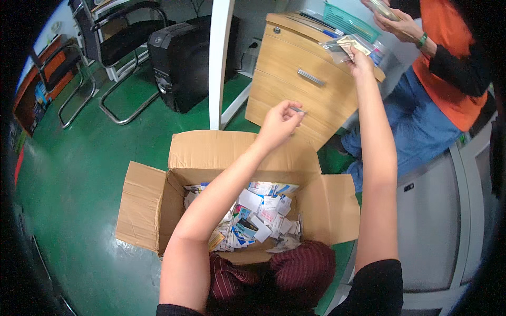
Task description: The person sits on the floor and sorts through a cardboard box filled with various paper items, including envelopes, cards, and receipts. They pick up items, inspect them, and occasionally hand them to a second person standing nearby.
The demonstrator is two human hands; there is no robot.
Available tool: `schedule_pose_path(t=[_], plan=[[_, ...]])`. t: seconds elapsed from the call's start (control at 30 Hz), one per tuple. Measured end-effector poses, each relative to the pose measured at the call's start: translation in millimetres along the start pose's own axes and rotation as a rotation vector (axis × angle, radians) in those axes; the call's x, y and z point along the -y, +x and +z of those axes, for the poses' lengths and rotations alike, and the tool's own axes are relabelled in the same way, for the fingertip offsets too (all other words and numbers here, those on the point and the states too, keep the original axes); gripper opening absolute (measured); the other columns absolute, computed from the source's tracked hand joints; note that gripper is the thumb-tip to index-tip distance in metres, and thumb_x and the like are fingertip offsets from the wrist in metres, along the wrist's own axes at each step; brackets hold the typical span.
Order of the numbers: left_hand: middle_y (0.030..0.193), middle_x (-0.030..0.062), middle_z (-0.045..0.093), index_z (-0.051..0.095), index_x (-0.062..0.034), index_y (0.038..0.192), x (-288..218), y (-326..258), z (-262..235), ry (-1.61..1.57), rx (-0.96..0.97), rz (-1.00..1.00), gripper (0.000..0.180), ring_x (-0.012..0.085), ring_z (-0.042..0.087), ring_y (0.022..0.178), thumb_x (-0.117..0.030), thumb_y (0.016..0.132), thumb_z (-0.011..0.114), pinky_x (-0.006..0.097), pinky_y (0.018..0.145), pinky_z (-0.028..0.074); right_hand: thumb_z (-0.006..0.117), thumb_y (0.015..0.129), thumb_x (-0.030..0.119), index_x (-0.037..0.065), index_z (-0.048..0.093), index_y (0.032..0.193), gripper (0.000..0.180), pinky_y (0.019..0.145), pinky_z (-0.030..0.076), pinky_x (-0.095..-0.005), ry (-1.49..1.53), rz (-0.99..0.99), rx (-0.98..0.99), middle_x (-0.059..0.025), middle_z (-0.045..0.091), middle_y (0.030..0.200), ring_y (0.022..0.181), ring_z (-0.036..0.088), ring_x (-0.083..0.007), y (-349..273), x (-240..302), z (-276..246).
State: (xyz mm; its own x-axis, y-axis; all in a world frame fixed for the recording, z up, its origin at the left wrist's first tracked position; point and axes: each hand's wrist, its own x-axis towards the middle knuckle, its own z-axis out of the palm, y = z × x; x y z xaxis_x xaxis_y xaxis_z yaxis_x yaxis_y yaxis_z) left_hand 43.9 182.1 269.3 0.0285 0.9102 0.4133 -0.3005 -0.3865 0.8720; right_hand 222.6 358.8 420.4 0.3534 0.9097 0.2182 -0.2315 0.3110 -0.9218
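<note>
My left hand (pixel 279 122) is raised above the open cardboard box (pixel 158 205), its fingers pinched on a small thin object that I cannot identify. My right hand (pixel 360 59) reaches far forward and grips a clear plastic bag with cards (pixel 343 46) over the wooden drawer cabinet (pixel 295 89). The box holds several loose cards and small packets (pixel 261 216). A person in an orange top (pixel 448 58) sits at the right, both hands on a small flat object (pixel 387 13).
A teal basket (pixel 348 21) rests on the cabinet top. A white table leg (pixel 220 63) rises behind the box, beside a black computer tower (pixel 182 63). Black chairs (pixel 113 37) stand at far left on the green floor (pixel 79 174). A grey cabinet (pixel 443 221) is at right.
</note>
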Motion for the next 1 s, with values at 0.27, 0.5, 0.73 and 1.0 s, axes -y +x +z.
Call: schedule_pose_path(t=[0.27,0.5,0.73,1.0], plan=[[0.061,-0.0014,0.047,0.05,-0.0092,0.083,27,-9,-22,-0.222,-0.309,-0.284,0.018,0.0076,0.046,0.055,-0.027,0.083,0.046,0.02,0.053,0.038,0.059,0.071,0.001,0.004,0.05,0.098,0.028,0.053,0.049,-0.0313,-0.159,-0.153,-0.148,-0.0075,0.056,0.09,0.074,0.057,-0.019,87,12,45],[0.064,0.0002,0.049,0.051,-0.0073,0.083,38,-10,-3,-0.442,0.032,-0.264,0.03,0.0086,0.047,0.059,-0.035,0.086,0.04,0.022,0.055,0.038,0.064,0.065,0.006,0.004,0.056,0.091,0.028,0.053,0.047,-0.0279,-0.5,-0.326,-0.167,-0.0073,0.059,0.082,0.073,0.057,-0.019,154,-4,31],[0.06,0.0025,0.048,0.051,-0.0041,0.069,69,-47,4,0.099,-0.075,-0.013,0.019,0.0134,0.045,0.054,-0.019,0.081,0.049,0.024,0.051,0.033,0.055,0.064,0.018,0.004,0.057,0.096,0.035,0.08,0.041,-0.0353,-1.183,-0.617,-0.28,-0.0188,0.057,0.095,0.089,0.055,-0.0316,136,3,64],[0.073,0.0077,0.05,0.052,-0.0053,0.069,85,-97,-8,0.471,0.041,0.222,0.012,0.0245,0.046,0.074,-0.016,0.073,0.057,0.033,0.067,0.034,0.053,0.07,0.021,0.008,0.05,0.104,0.037,0.079,0.041,-0.0396,-1.37,-0.565,-0.156,-0.0171,0.055,0.099,0.095,0.052,-0.0317,84,-12,98]])
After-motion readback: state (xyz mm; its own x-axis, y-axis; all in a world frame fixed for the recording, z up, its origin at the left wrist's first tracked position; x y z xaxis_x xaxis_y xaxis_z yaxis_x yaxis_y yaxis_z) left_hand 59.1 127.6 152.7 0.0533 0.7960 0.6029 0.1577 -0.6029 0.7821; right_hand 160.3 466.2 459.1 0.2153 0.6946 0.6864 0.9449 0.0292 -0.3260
